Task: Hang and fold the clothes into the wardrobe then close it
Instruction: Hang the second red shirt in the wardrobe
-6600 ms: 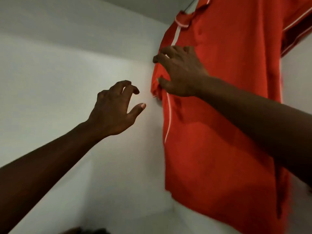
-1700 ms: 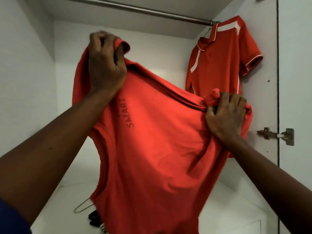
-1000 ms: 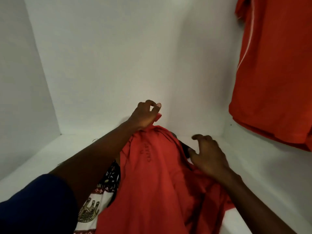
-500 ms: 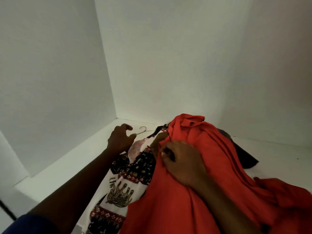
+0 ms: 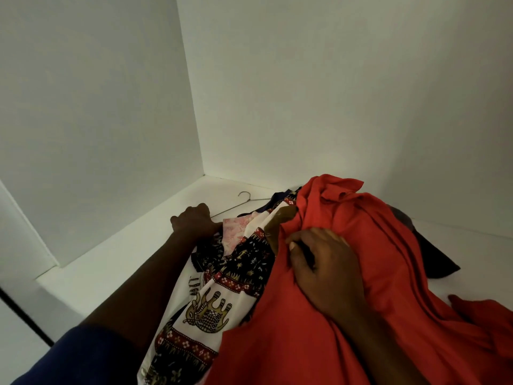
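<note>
A red T-shirt lies crumpled on a pile of clothes on the white wardrobe shelf. My right hand grips a bunch of its fabric from above. To the left, under the red shirt, lies a white and black patterned garment with an elephant print. A thin wire hanger lies behind the pile near the back corner. My left hand is curled at the hanger's lower wire, beside a pink patch of cloth; it seems to grip the wire.
A dark garment sticks out from under the red shirt on the right. White wardrobe walls close in at the left and back. The shelf's front edge runs at the lower left.
In the last second my left hand let go of the red shirt and moved left to the wire hanger. My right hand closed on the shirt's fabric. In the last half second little moved.
</note>
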Action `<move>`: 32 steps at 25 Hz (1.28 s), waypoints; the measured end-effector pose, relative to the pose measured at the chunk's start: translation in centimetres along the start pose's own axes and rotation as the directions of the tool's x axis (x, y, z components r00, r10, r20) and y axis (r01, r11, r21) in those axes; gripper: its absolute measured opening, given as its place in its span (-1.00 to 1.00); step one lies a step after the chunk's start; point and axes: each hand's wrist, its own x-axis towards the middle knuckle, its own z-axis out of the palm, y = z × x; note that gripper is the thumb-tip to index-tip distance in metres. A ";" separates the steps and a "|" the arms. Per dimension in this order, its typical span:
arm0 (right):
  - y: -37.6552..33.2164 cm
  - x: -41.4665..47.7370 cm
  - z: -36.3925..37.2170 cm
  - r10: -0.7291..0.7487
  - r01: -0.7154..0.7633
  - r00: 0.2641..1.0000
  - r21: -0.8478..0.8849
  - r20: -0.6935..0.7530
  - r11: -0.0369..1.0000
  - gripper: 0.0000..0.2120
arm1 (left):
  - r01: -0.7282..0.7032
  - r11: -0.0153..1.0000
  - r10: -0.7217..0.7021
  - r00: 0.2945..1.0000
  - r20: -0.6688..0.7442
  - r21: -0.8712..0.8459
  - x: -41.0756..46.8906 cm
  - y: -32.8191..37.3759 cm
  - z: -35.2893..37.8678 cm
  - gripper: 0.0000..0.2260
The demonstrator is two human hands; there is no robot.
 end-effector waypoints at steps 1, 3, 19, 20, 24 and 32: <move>0.0 0.0 0.1 0.001 -0.001 1.000 0.002 -0.011 1.000 -0.80 | 0.028 0.999 -0.027 0.998 0.050 -0.026 0.4 -0.2 -0.4 -0.29; 0.0 0.0 0.1 0.008 -0.008 0.999 0.014 -0.032 1.000 -0.83 | 0.039 0.993 -0.034 0.998 0.046 -0.107 0.7 -0.7 -0.3 -0.30; -4.4 -1.1 -1.8 0.283 -0.282 0.959 -0.211 -0.024 0.936 -0.57 | -0.213 0.218 -0.213 0.942 -0.260 -0.952 -18.7 -7.1 -3.2 -0.63; -5.6 -1.6 -2.3 0.341 -0.327 0.940 -0.329 -0.015 0.886 -0.48 | -0.202 0.202 -0.186 0.953 -0.240 -0.958 -20.8 -7.6 -3.5 -0.63; -8.5 -3.0 -3.4 0.369 -0.298 0.929 -0.512 0.040 0.806 -0.66 | -0.143 0.148 -0.089 0.984 -0.157 -0.979 -28.2 -9.5 -4.0 -0.60; -10.0 -4.8 -5.8 0.414 -0.411 0.910 -0.229 -0.037 0.883 -0.85 | 0.015 0.148 0.019 1.000 0.018 -0.989 -35.4 -13.8 -2.3 -0.62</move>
